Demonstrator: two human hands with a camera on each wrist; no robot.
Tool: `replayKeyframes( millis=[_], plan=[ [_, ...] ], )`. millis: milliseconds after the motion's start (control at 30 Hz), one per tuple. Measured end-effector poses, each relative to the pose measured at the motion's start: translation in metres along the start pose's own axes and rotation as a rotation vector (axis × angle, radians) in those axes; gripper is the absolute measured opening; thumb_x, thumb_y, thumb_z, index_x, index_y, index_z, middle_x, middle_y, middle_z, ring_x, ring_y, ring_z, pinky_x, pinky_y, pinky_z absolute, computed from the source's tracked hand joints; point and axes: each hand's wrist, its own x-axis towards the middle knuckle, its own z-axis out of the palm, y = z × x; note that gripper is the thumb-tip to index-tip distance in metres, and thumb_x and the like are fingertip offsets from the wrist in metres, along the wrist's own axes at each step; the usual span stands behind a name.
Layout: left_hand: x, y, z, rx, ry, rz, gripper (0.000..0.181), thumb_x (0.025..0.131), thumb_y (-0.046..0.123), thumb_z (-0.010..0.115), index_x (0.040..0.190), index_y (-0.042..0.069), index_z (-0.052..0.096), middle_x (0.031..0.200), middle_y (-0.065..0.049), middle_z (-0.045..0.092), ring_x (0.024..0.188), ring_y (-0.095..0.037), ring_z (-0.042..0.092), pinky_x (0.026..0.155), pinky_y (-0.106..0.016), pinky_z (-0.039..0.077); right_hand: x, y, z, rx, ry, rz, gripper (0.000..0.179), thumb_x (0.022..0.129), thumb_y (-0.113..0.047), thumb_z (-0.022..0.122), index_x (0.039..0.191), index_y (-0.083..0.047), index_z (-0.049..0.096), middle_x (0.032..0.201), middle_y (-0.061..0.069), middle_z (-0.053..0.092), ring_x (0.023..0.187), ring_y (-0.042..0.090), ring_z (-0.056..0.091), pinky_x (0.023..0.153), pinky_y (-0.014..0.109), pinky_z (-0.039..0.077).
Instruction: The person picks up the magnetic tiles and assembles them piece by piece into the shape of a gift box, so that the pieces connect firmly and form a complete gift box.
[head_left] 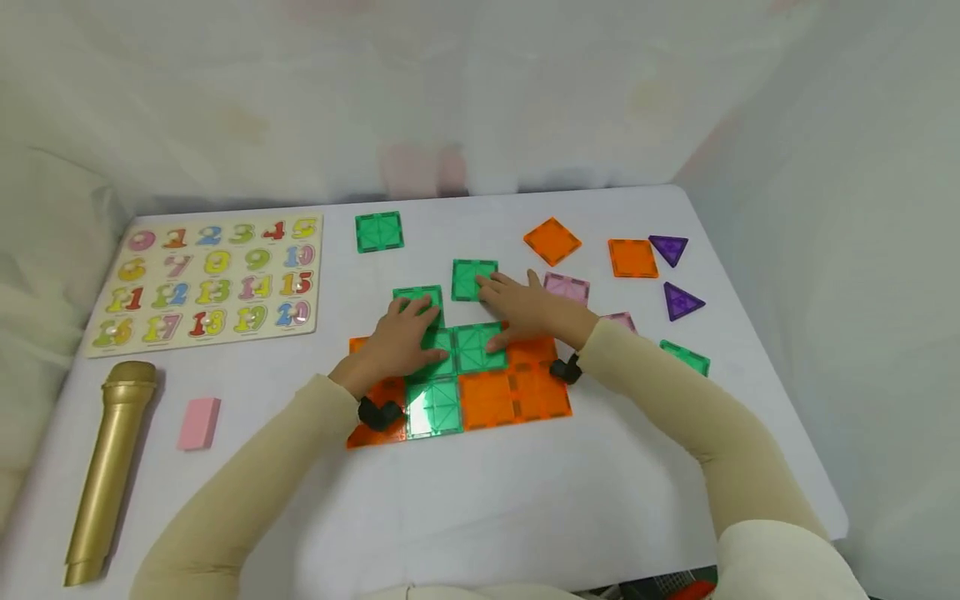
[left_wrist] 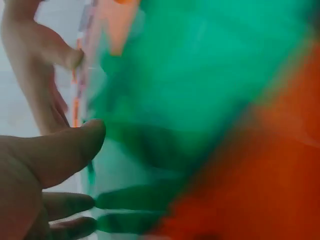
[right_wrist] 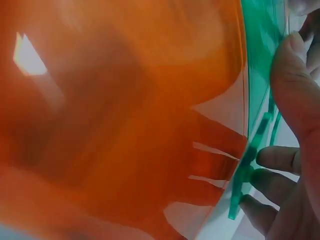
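Translucent square magnetic tiles lie joined in a block on the white table. My left hand (head_left: 399, 340) rests over the block's left part, its fingers reaching onto a green tile (head_left: 408, 293) along the top edge. To the right, my right hand (head_left: 525, 307) stretches its fingertips onto a separate green tile (head_left: 465, 280), its thumb by a joined green tile (head_left: 476, 352). The right wrist view has those fingertips against the edge of a tilted green tile (right_wrist: 245, 175). Orange tiles (head_left: 487, 400) make up the rest of the block, partly hidden under both hands.
At the left lie a number puzzle board (head_left: 197, 282), a gold microphone (head_left: 112, 467) and a pink block (head_left: 198, 423). Loose tiles lie behind and rightward: a green square (head_left: 378, 232), orange squares (head_left: 633, 258), pink tiles (head_left: 567, 287), purple triangles (head_left: 681, 302) and another green tile (head_left: 686, 357).
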Motion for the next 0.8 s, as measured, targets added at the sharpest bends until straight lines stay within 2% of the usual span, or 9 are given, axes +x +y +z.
replayKeyframes(
  millis=[133,233,433,667,733,800],
  plan=[
    [-0.005,0.001,0.008,-0.001,0.020,0.031,0.081,0.088,0.037,0.068,0.148,-0.001,0.031,0.159,-0.019,0.019,0.142,-0.048,0.017,0.112,-0.060,0.026,-0.023,-0.007,0.014,0.006,0.003,-0.063,0.093,0.076,-0.066,0.063,0.148,-0.015,0.032,0.163,0.003,0.006,0.151,0.026,0.003,0.111,0.071,0.007],
    [-0.008,0.004,0.011,-0.027,0.017,0.046,0.079,0.089,0.033,0.068,0.148,-0.004,0.030,0.159,-0.020,0.016,0.143,-0.048,0.014,0.115,-0.059,0.022,-0.031,-0.011,0.022,0.007,0.022,-0.110,0.093,0.079,-0.064,0.062,0.150,-0.015,0.030,0.163,0.004,0.006,0.151,0.027,0.003,0.112,0.069,0.010],
    [-0.011,0.008,0.013,-0.029,0.045,0.074,0.076,0.089,0.029,0.069,0.146,-0.005,0.033,0.159,-0.021,0.017,0.144,-0.048,0.014,0.116,-0.057,0.020,-0.035,-0.013,0.025,0.050,0.061,-0.119,0.091,0.079,-0.059,0.065,0.151,-0.016,0.030,0.163,0.002,0.007,0.151,0.025,0.002,0.113,0.067,0.011],
    [-0.013,0.008,0.013,-0.056,0.059,0.080,0.076,0.089,0.029,0.068,0.147,-0.004,0.031,0.159,-0.019,0.015,0.144,-0.048,0.012,0.115,-0.059,0.020,-0.036,-0.013,0.022,0.064,0.049,-0.123,0.088,0.082,-0.057,0.064,0.151,-0.015,0.029,0.163,0.003,0.007,0.151,0.026,0.002,0.113,0.067,0.013],
    [-0.013,0.007,0.015,-0.057,0.056,0.081,0.076,0.090,0.028,0.068,0.147,-0.004,0.030,0.159,-0.019,0.015,0.144,-0.048,0.011,0.116,-0.059,0.019,-0.035,-0.011,0.019,0.074,0.050,-0.140,0.084,0.085,-0.056,0.062,0.151,-0.015,0.031,0.162,0.004,0.011,0.150,0.027,0.007,0.114,0.064,0.016],
    [-0.014,0.007,0.016,-0.053,0.056,0.089,0.075,0.090,0.028,0.067,0.147,-0.005,0.031,0.159,-0.020,0.015,0.144,-0.048,0.012,0.117,-0.058,0.017,-0.033,-0.006,0.015,0.126,0.066,-0.161,0.078,0.088,-0.052,0.060,0.150,-0.015,0.031,0.161,0.005,0.020,0.148,0.026,0.017,0.116,0.058,0.021]
  ],
)
